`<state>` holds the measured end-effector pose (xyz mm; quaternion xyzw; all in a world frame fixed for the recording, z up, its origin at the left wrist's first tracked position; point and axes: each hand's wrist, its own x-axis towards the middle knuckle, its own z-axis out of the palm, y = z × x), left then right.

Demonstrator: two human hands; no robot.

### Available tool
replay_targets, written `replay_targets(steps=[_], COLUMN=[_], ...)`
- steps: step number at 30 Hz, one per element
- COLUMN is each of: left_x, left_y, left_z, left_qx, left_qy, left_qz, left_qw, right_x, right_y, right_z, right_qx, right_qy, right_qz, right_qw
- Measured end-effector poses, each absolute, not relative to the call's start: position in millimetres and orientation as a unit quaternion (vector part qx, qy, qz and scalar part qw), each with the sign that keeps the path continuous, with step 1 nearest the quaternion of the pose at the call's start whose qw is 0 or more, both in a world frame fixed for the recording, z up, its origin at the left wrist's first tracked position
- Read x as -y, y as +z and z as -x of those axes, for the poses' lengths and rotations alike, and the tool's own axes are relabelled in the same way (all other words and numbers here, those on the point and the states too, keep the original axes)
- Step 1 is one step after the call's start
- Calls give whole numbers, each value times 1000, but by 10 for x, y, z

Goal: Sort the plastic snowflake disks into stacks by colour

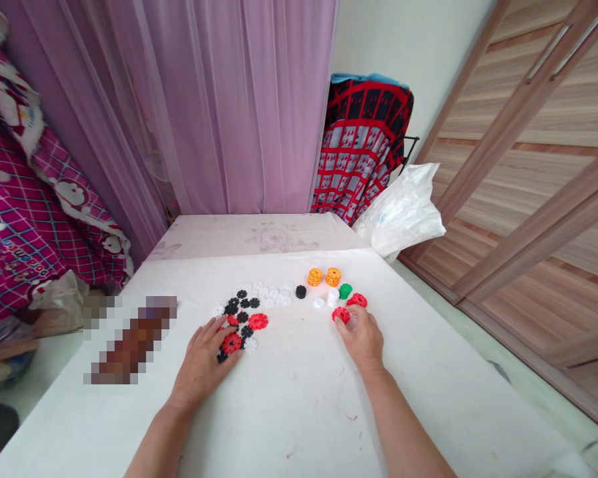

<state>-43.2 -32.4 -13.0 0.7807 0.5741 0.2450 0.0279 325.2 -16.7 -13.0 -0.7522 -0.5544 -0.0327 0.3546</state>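
My left hand (204,358) lies with its fingers stretched out over the left edge of a loose pile of notched plastic discs. Beneath and beside its fingers are a red disc (231,343), several black discs (232,305) and a white disc (250,344). Another red disc (258,321) rests just right of them. My right hand (365,340) pinches a red notched disc (341,315) between thumb and fingers. More red discs (357,301) sit right behind those fingers, beside a green stack (345,291) and a white stack (333,297).
Two orange stacks (315,277) stand farther back, with a black stack (300,291) to their left. White discs (266,293) spread behind the black ones. A white plastic bag (401,212) is at the table's far right corner. A pixelated patch covers something at left.
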Motion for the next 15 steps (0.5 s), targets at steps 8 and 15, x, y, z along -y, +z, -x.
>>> replay_targets(steps=[8,15], left_x=[315,311], left_y=[-132,-144], left_z=[441,445], left_qx=[-571,-572], left_qy=[246,255], left_qz=[-783,-779], left_qw=[23,22], right_x=[170,179], right_y=[-88,-74], right_z=[-3213,-3206], right_qx=[564,572], right_qy=[-22,-17], right_qz=[764,761], right_qw=[313,305])
